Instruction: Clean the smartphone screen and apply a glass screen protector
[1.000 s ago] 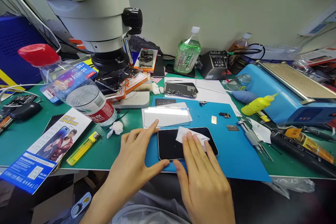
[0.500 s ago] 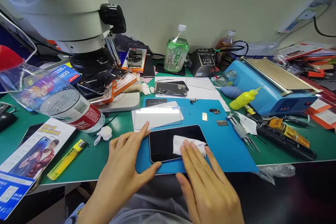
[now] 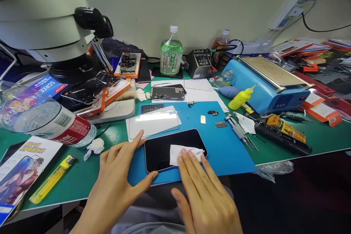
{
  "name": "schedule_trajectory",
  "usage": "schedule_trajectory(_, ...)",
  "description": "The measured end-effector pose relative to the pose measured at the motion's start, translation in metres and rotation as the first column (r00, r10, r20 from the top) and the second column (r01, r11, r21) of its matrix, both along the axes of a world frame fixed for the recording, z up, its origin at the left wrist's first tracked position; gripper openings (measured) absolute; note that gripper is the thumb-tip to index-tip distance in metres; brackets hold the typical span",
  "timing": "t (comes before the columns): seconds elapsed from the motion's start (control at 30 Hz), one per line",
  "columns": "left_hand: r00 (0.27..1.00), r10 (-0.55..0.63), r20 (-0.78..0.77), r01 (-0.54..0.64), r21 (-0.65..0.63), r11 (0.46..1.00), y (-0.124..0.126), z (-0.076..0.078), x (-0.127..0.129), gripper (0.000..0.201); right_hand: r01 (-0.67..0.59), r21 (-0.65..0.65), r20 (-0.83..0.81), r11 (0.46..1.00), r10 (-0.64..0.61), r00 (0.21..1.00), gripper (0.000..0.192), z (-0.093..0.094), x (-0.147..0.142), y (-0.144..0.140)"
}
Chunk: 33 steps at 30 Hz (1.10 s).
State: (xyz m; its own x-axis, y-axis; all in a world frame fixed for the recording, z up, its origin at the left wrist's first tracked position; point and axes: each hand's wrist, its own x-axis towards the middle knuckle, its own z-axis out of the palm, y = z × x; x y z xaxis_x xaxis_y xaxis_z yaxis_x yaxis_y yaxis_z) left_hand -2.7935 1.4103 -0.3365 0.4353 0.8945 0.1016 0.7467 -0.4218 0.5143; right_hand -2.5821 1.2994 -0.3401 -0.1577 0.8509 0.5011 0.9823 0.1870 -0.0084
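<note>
- Phone (image 3: pixel 164 148): black slab with rounded corners, lying flat and screen up on the blue mat (image 3: pixel 219 146) at the near edge of the desk (image 3: pixel 82 175). Long axis runs left to right, turned slightly off the mat's edge. Glass is dark and unlit, with faint reflections. The left short edge sits between the thumb and forefinger of the left hand (image 3: pixel 115 186).
- Wipe (image 3: pixel 182 152): small white cloth or tissue, crumpled and creased, lying on the right half of the phone's screen. Its near edge is pressed flat under the fingertips of the right hand (image 3: pixel 205 197); the far corner reaches toward the phone's right edge.
</note>
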Motion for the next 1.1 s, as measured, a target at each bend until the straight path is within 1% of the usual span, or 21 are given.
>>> schedule_trajectory(0.13,1.000,0.021,-0.006,-0.021,-0.023,1.000,-0.001,0.003,0.001,0.088,0.052,0.032,0.043,0.998,-0.053,0.998,0.048,-0.001,0.015,-0.006)
schedule_trajectory(0.27,1.000,0.016,-0.009,-0.016,-0.015,1.000,0.000,0.001,0.000,0.087,0.092,0.025,0.030,0.995,-0.093,0.995,0.050,-0.001,0.019,0.004)
schedule_trajectory(0.37,1.000,0.008,0.001,-0.008,0.000,1.000,0.001,-0.001,-0.001,0.088,0.117,0.047,0.010,0.992,-0.118,0.993,0.050,0.000,0.020,0.011)
schedule_trajectory(0.47,1.000,0.013,0.002,-0.013,-0.003,1.000,0.001,-0.001,-0.001,0.087,0.115,0.043,0.018,0.992,-0.116,0.993,0.051,0.000,0.021,0.007)
schedule_trajectory(0.63,1.000,-0.004,0.007,0.004,-0.014,1.000,0.001,0.002,-0.001,0.089,0.072,0.031,0.070,0.997,-0.074,0.995,0.051,-0.004,0.024,-0.008)
schedule_trajectory(0.7,1.000,0.002,0.013,-0.002,-0.022,1.000,0.001,0.002,0.000,0.089,0.073,0.031,0.057,0.997,-0.075,0.996,0.051,-0.003,0.024,-0.003)
schedule_trajectory(0.83,1.000,0.014,0.025,-0.013,-0.031,0.999,0.002,-0.001,-0.001,0.089,0.106,0.028,0.000,0.994,-0.106,0.994,0.050,0.000,0.023,0.021)
schedule_trajectory(0.93,0.999,0.008,0.035,-0.007,-0.031,0.999,0.003,-0.004,-0.002,0.091,0.131,0.032,-0.013,0.991,-0.131,0.991,0.047,0.002,0.022,0.036)
schedule_trajectory(1.1,0.998,0.025,0.054,-0.023,-0.036,0.999,0.003,-0.006,-0.001,0.094,0.131,0.075,0.005,0.989,-0.132,0.991,0.048,0.002,0.020,0.045)
